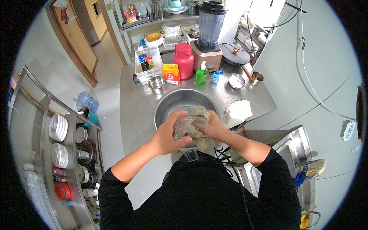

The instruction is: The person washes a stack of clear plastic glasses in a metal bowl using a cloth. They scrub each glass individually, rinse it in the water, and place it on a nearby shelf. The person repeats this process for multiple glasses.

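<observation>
A clear, glass-like container (181,127) is held over a large metal basin (158,115). My left hand (169,135) grips it from the left, thumb in front and fingers behind. In my right hand (212,126) is a greyish-beige cloth (200,112), pressed against the container; this hand is blurred. The cloth hides part of the container, so its exact kind cannot be told. Behind the basin stand a green pump bottle (202,75), a small blue bottle (216,77) and a steel pot (157,84).
A blender (208,51), a red jug (183,61) and a plastic bin (156,61) stand at the table's back. A white cloth (239,111) lies right of the basin. Shelves with plates (59,126) are at the left, a metal sink (296,143) at the right.
</observation>
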### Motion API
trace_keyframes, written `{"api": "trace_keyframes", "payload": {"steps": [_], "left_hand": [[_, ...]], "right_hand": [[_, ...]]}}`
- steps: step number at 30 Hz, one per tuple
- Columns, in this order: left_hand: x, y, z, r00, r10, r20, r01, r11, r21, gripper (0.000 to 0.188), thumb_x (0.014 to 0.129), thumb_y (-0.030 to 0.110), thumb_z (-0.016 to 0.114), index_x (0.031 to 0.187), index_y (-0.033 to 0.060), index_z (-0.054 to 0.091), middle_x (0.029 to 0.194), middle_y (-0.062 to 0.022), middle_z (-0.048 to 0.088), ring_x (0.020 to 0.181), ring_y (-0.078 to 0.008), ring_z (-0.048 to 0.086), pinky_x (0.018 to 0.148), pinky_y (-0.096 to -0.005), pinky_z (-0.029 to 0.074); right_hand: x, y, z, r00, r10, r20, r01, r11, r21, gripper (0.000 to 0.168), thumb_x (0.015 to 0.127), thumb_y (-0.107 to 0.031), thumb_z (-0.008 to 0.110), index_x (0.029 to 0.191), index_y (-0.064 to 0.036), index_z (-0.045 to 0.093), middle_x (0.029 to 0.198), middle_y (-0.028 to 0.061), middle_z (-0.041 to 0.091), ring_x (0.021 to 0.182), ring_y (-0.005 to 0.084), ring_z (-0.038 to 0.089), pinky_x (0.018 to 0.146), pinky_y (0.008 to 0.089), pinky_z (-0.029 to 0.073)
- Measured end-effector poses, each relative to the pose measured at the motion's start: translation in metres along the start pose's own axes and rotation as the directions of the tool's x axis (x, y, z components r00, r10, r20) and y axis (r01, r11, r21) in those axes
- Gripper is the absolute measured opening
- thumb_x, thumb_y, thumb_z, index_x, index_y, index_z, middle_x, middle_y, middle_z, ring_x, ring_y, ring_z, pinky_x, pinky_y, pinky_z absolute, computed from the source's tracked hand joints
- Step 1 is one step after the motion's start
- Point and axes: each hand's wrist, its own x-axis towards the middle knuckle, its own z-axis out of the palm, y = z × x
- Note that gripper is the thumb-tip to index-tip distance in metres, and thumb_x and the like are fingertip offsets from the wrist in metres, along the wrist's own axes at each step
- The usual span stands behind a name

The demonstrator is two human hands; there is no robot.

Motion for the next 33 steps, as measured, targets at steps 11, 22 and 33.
{"api": "trace_keyframes", "payload": {"steps": [11, 22, 33], "left_hand": [[-0.007, 0.001, 0.01, 0.728, -0.626, 0.278, 0.64, 0.475, -0.604, 0.037, 0.097, 0.038, 0.034, 0.118, 0.0079, 0.044, 0.088, -0.006, 0.057, 0.06, -0.0122, 0.054, 0.04, -0.0225, 0.034], [-0.006, -0.008, 0.006, 0.989, 0.043, -0.144, -0.047, 0.999, -0.023, 0.064, 0.074, 0.029, 0.073, 0.122, 0.0033, 0.041, 0.111, -0.0162, 0.053, 0.102, -0.0282, 0.054, 0.086, -0.0354, 0.045], [0.003, -0.029, -0.009, 0.978, 0.059, -0.2, -0.059, 0.998, 0.01, 0.062, 0.076, 0.024, 0.073, 0.125, 0.0041, 0.04, 0.115, -0.0142, 0.051, 0.108, -0.0267, 0.051, 0.092, -0.0355, 0.041]], "right_hand": [[0.003, -0.017, -0.001, 0.851, -0.496, 0.174, 0.472, 0.575, -0.669, 0.03, 0.065, -0.019, 0.071, 0.083, -0.009, 0.05, 0.082, 0.0052, 0.058, 0.074, 0.0294, 0.061, 0.057, 0.0397, 0.049], [0.014, 0.028, 0.022, 0.953, 0.275, 0.123, -0.302, 0.872, 0.386, 0.029, 0.082, -0.01, 0.061, 0.109, -0.002, 0.056, 0.102, 0.0109, 0.063, 0.08, 0.0199, 0.063, 0.074, 0.0326, 0.052], [0.008, -0.003, 0.02, 0.853, 0.379, 0.359, -0.506, 0.431, 0.747, 0.031, 0.086, -0.011, 0.062, 0.116, -0.006, 0.057, 0.105, 0.0078, 0.063, 0.086, 0.0167, 0.064, 0.074, 0.0318, 0.055]]}}
